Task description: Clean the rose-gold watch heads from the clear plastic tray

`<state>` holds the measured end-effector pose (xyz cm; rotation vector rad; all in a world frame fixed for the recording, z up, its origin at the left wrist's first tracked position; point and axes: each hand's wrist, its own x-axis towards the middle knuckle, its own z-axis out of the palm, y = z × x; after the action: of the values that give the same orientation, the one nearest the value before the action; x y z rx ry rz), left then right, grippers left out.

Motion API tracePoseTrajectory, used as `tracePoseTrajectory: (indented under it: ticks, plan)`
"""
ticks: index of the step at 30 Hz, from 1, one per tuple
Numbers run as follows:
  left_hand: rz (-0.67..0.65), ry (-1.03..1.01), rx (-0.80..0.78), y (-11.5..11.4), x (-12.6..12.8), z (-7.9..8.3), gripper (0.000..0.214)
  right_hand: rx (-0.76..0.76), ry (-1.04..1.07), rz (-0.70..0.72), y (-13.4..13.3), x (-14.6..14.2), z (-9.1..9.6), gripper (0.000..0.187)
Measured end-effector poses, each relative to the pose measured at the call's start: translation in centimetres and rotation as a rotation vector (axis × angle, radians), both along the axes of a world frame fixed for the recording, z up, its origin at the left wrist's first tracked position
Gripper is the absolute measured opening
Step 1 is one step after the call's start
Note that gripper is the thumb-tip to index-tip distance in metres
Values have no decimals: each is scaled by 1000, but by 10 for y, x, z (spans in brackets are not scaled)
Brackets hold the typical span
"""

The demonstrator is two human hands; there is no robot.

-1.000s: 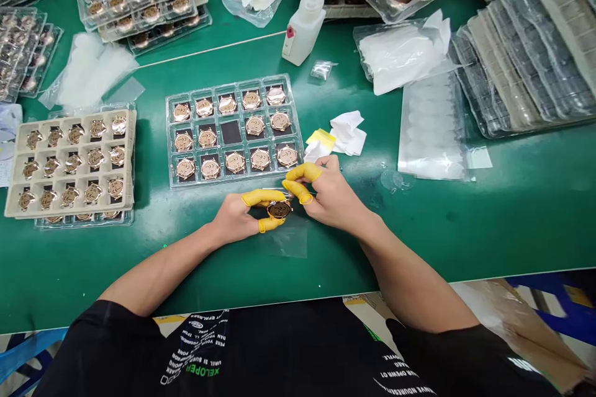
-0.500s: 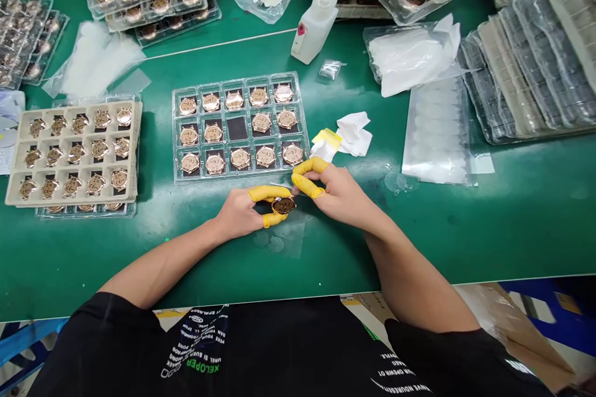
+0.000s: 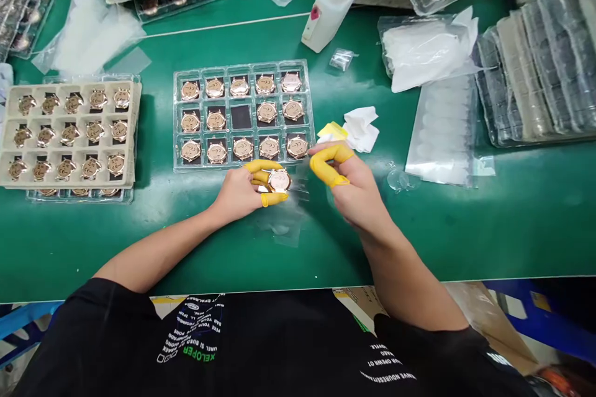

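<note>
My left hand (image 3: 249, 189), with yellow finger cots, is closed on a rose-gold watch case (image 3: 279, 180), its marked back facing up. My right hand (image 3: 342, 177) is raised to the right of it, also in yellow cots, with thumb and index finger pinched together. A faint, blurred clear streak shows between the two hands; whether the pinch holds it I cannot tell. Just beyond stands a clear plastic tray (image 3: 179, 161) of similar watch cases, one middle compartment showing only its black pad. Below the left hand lies a clear film piece (image 3: 287, 237) on the table.
A beige tray of watch cases (image 3: 9, 180) rests on another at the left. White wipes (image 3: 361, 127), a plastic bottle (image 3: 328, 9) and a sheet with round clear films (image 3: 440, 130) lie beyond my right hand. Stacked trays (image 3: 535, 74) stand at the far right.
My right hand has pulled away from the watch case, to the right. The left hand has tilted the case, so its back now looks bright. The view has shifted slightly.
</note>
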<state>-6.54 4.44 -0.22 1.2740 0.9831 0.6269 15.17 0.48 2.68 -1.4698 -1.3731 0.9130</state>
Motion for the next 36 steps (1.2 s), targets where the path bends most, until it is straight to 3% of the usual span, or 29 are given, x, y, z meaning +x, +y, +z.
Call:
tracePoseTrajectory:
  ticks: [4, 7, 13, 22, 36]
  plan:
    - [0, -38, -53, 2, 3, 2, 60, -248, 66, 89, -8, -10, 0, 16]
    - [-8, -49, -55, 2, 3, 2, 59, -312, 46, 94, -9, -17, 0, 18]
    - [-4, -75, -62, 1, 3, 1, 58, -249, -48, 63, -9, -24, 2, 15]
    - [-1, -87, -54, 0, 4, 0, 56, -181, -75, 37, -11, -27, -6, 22]
    - [-18, -58, -26, -1, 3, -1, 56, -127, -104, 14, -14, -31, -14, 16]
